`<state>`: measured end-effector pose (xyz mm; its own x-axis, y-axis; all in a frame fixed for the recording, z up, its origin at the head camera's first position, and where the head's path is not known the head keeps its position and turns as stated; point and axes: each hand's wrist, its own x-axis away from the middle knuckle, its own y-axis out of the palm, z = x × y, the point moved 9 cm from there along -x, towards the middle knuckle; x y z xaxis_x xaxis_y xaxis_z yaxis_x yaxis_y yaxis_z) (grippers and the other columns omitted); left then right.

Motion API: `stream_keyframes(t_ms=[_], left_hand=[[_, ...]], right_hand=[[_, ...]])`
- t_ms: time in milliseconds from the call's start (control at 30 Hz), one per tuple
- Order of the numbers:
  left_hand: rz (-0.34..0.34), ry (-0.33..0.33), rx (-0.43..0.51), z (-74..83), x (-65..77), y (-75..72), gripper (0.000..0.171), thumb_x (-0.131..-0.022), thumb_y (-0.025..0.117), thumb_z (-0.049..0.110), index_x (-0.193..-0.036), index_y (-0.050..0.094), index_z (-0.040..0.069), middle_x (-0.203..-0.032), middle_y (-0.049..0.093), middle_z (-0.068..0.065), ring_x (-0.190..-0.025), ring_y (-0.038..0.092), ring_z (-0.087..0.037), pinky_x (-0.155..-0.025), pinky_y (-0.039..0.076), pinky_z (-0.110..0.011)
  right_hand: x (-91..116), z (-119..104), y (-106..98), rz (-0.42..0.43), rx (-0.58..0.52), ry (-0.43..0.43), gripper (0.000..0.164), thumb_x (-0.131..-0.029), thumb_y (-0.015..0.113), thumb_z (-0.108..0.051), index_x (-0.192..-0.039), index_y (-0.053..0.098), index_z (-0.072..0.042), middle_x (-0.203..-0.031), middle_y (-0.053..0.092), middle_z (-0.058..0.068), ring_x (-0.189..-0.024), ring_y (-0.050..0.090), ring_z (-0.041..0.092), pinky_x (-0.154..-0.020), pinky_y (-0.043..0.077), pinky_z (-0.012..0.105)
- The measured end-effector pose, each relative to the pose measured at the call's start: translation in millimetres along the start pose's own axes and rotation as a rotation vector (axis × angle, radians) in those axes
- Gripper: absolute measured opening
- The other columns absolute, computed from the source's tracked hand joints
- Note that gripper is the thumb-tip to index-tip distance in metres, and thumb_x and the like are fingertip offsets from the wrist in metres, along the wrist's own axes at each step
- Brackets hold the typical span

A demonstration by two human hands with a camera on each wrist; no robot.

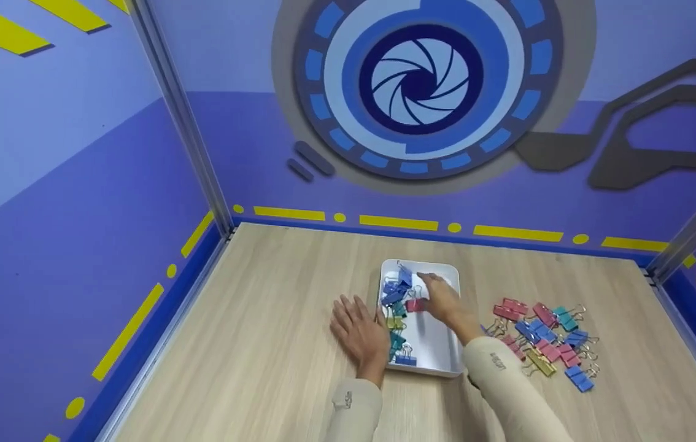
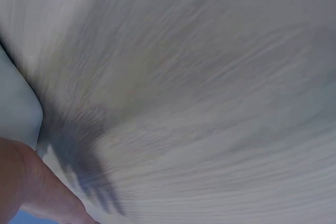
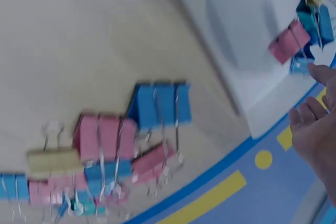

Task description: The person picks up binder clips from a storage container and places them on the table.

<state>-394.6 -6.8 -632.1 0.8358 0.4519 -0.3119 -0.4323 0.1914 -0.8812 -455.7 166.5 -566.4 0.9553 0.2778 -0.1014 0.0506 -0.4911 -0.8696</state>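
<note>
My left hand (image 1: pixel 360 331) rests with fingers spread on the table, along the left side of a white tray (image 1: pixel 440 350). In the left wrist view, part of that hand (image 2: pixel 44 190) shows at the lower left. My right hand (image 1: pixel 443 301) is over the tray, thumb and fingers apart. A pink binder clip (image 1: pixel 415 305) is beside its fingers; in the right wrist view, this pink clip lies clear of the right hand (image 3: pixel 317 119). Blue binder clips (image 1: pixel 394 291), a yellow-green one (image 1: pixel 395 322) and teal ones (image 1: pixel 396 344) line the tray's left side.
To the right of the tray, a loose pile of pink, blue, teal and yellow binder clips (image 1: pixel 538 331) lies on the wooden table (image 1: pixel 274 319). Blue patterned panels (image 1: pixel 250 147) stand behind and at the sides, with metal posts (image 1: pixel 182 116) at the corners.
</note>
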Motion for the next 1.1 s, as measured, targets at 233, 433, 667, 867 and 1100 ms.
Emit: stream_keyframes(t_ms=[233, 433, 667, 867, 1100], left_hand=[[-0.044, 0.014, 0.023, 9.6, 10.4, 3.1, 0.065, -0.101, 0.052, 0.055, -0.152, 0.05, 0.014, -0.163, 0.04, -0.014, -0.153, 0.034, -0.036, -0.124, 0.029, -0.057], [-0.03, 0.021, 0.031, 13.9, 12.4, -0.8, 0.064, -0.1, 0.053, 0.054, -0.15, 0.053, 0.013, -0.161, 0.044, -0.015, -0.152, 0.035, -0.037, -0.122, 0.031, -0.057], [-0.037, 0.022, 0.033, 13.5, 7.8, -0.5, 0.065, -0.101, 0.051, 0.055, -0.151, 0.05, 0.012, -0.163, 0.04, -0.015, -0.154, 0.033, -0.036, -0.123, 0.029, -0.057], [-0.028, 0.009, 0.026, 4.0, 3.5, -2.7, 0.064, -0.101, 0.052, 0.053, -0.15, 0.051, 0.011, -0.162, 0.041, -0.017, -0.153, 0.033, -0.038, -0.123, 0.03, -0.058], [-0.023, -0.006, 0.009, -9.8, -4.1, -2.9, 0.065, -0.102, 0.052, 0.053, -0.152, 0.049, 0.011, -0.163, 0.039, -0.017, -0.154, 0.031, -0.037, -0.124, 0.028, -0.057]], right_hand=[[5.5, 4.1, 26.3, -0.005, 0.083, 0.054, 0.024, -0.083, 0.075, 0.001, -0.106, 0.072, 0.006, -0.106, 0.069, 0.023, -0.095, 0.07, 0.042, -0.087, 0.057, 0.054], [12.4, 20.1, 18.4, -0.006, 0.082, 0.149, 0.007, -0.079, 0.078, 0.003, -0.073, 0.074, 0.001, -0.074, 0.071, 0.011, -0.066, 0.059, 0.022, -0.067, 0.055, 0.044], [15.2, 16.3, 21.2, -0.072, 0.222, 0.135, 0.017, -0.082, 0.079, -0.006, -0.072, 0.066, 0.001, -0.076, 0.068, 0.018, -0.069, 0.064, 0.028, -0.068, 0.058, 0.047], [16.7, -0.4, 34.0, -0.15, 0.302, 0.082, 0.013, -0.078, 0.075, -0.004, -0.072, 0.065, 0.003, -0.079, 0.067, 0.023, -0.068, 0.061, 0.029, -0.069, 0.059, 0.048], [23.7, -17.2, 47.5, -0.34, 0.234, 0.009, 0.007, -0.078, 0.079, 0.004, -0.073, 0.076, 0.0, -0.072, 0.072, 0.013, -0.061, 0.056, 0.015, -0.058, 0.055, 0.029]])
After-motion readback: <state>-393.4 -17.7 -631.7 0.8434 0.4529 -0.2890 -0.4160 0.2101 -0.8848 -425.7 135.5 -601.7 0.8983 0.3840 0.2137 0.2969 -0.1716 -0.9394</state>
